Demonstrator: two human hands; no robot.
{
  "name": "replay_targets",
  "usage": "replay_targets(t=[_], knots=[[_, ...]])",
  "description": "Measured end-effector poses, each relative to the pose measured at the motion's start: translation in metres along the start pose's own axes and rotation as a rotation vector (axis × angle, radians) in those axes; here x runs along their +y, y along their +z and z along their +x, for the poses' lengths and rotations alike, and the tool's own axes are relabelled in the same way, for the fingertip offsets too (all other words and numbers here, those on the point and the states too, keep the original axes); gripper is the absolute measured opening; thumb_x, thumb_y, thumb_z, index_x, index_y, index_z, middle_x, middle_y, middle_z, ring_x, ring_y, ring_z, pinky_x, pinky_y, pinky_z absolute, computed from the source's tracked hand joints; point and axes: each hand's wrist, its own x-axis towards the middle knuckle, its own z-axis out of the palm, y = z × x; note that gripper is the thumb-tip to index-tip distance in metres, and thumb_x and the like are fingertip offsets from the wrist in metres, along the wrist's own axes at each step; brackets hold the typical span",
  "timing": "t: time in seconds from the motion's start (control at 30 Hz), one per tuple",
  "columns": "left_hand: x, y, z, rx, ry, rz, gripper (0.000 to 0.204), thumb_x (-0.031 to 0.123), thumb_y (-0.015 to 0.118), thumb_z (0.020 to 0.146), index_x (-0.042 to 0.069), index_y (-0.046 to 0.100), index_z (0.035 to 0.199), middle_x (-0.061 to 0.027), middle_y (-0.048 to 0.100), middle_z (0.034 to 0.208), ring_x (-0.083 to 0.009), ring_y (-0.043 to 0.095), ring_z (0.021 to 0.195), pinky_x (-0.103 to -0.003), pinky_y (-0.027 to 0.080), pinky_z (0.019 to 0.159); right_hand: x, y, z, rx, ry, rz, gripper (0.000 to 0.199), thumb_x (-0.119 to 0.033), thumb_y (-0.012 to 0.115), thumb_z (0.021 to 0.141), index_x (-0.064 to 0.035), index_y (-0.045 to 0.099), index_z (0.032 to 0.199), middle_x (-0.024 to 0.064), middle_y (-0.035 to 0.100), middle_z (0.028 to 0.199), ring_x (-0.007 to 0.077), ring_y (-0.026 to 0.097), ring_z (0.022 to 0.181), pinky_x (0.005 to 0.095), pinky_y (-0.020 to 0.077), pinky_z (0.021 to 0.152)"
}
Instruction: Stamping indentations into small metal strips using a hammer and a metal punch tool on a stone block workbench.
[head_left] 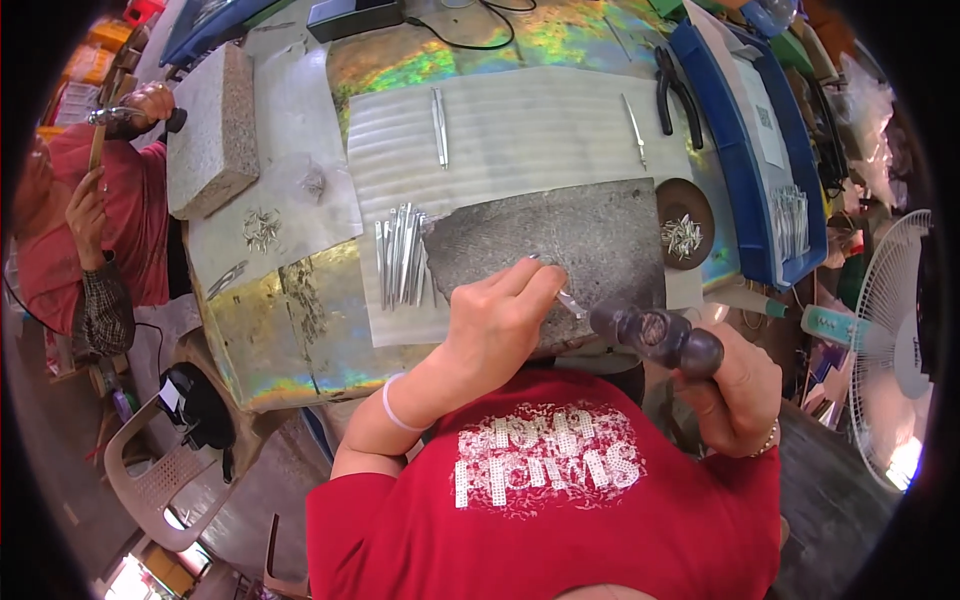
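My left hand [505,315] is closed over the near edge of a dark grey stone slab [560,235]. Its fingers pinch a slim silver metal piece [571,304], mostly covered by the hand. Just to the right, my right hand [740,390] grips a hammer [655,340], whose dark rounded head is raised close to the metal piece; its handle is hidden. Left of the slab lies a bundle of slim silver metal strips [402,255]. A round brown dish [668,195] at the slab's right holds many small silver pins [683,238].
Two slender tweezer-like tools [440,128] lie on white foam sheeting [540,130]. Black-handled pliers [680,95] lie near a blue tray [735,215]. At left, a co-worker [100,220] holds a hammer beside a granite block [215,130]. A fan [890,340] stands at right.
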Motion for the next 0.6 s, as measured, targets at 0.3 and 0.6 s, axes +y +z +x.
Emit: replay_targets(t=[0.3, 0.6], knots=[[0.001, 0.001, 0.003, -0.007, -0.002, -0.020, 0.021, -0.002, 0.058, 0.070, 0.008, 0.056, 0.088, -0.0057, 0.054, 0.072, -0.0223, 0.061, 0.061, -0.033, 0.046, 0.048, 0.008, 0.005, 0.002, -0.021, -0.089, -0.086, 0.057, 0.004, 0.070, 0.068, 0.0068, 0.051, 0.121, 0.0160, 0.063, 0.095, 0.0233, 0.063, 0.067, 0.0286, 0.0508, 0.054], [0.001, 0.000, 0.002, -0.013, -0.003, -0.006, 0.022, -0.002, 0.058, 0.070, 0.008, 0.056, 0.089, -0.0061, 0.055, 0.073, -0.0226, 0.061, 0.062, -0.033, 0.047, 0.048, 0.006, 0.007, 0.000, -0.006, -0.095, -0.136, 0.054, 0.002, 0.070, 0.068, 0.0072, 0.053, 0.119, 0.0156, 0.063, 0.091, 0.0226, 0.063, 0.067, 0.0278, 0.0497, 0.052]])
